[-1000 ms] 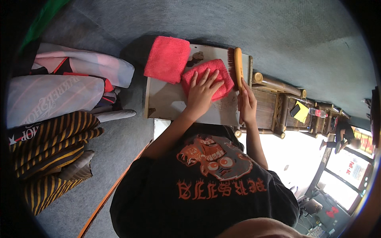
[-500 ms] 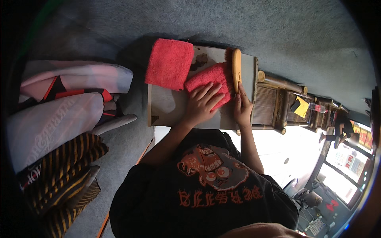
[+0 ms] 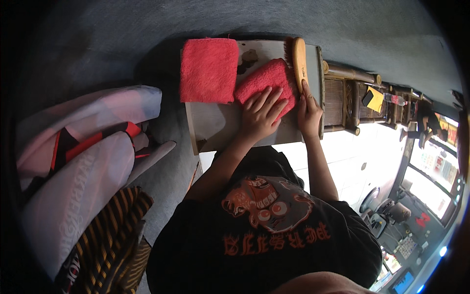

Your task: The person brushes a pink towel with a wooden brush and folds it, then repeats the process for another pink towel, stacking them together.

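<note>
Two folded red towels lie on a small grey tabletop point(image 3: 215, 128). My left hand point(image 3: 264, 113) rests with its fingers spread on the nearer, tilted towel point(image 3: 264, 78). The other towel point(image 3: 209, 71) lies flat to its left, with no hand on it. At the right edge of the tilted towel, my right hand point(image 3: 309, 113) grips the lower end of a wooden brush point(image 3: 300, 61). The brush stands on its side, its dark bristles facing left toward the towel. Whether the bristles touch the cloth is hard to tell.
Hanging or draped cloths, one white point(image 3: 83, 191) and one black with gold stripes point(image 3: 110, 235), fill the left side. A bamboo bench point(image 3: 338, 103) adjoins the table at right, with a yellow item point(image 3: 375, 99) and a plastic bottle point(image 3: 394, 99) on it. Another person point(image 3: 427, 122) is farther right.
The whole view has shifted and turned slightly, so the table sits higher in the picture. My left hand stays on the towel and my right hand keeps the brush beside it.
</note>
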### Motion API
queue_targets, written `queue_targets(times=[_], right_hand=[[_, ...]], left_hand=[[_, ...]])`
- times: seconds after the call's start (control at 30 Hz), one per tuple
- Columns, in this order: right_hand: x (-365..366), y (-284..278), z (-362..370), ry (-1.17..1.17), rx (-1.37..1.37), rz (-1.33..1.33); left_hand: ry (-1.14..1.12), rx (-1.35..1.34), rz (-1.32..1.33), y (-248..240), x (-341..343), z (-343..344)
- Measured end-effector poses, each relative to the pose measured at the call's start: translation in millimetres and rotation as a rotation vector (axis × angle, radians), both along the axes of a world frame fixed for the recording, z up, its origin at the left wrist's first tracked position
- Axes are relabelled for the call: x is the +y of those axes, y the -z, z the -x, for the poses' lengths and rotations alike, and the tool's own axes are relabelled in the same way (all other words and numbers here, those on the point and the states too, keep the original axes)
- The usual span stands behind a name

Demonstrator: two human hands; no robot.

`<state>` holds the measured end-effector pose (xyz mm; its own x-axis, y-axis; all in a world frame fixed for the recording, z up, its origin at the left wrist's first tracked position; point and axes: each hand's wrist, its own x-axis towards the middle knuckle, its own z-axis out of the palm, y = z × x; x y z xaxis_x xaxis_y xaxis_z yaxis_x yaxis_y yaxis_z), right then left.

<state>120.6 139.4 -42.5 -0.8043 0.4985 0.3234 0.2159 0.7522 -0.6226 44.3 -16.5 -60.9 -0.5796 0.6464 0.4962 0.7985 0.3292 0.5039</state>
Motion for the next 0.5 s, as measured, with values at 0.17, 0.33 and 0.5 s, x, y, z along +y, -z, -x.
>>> queue_targets(times=[0.17,0.33,0.5], right_hand=[[-2,1,11,0.129,-0.039,0.062],[8,-15,-3,0.137,-0.154,0.372],[5,-54,-34,0.103,-0.19,0.434]], left_hand=[[0.017,-0.013,0.001,-2,0,0],[0.045,0.017,-0.053,5,0,3],[0.118,-0.001,-0.097,5,-3,8]])
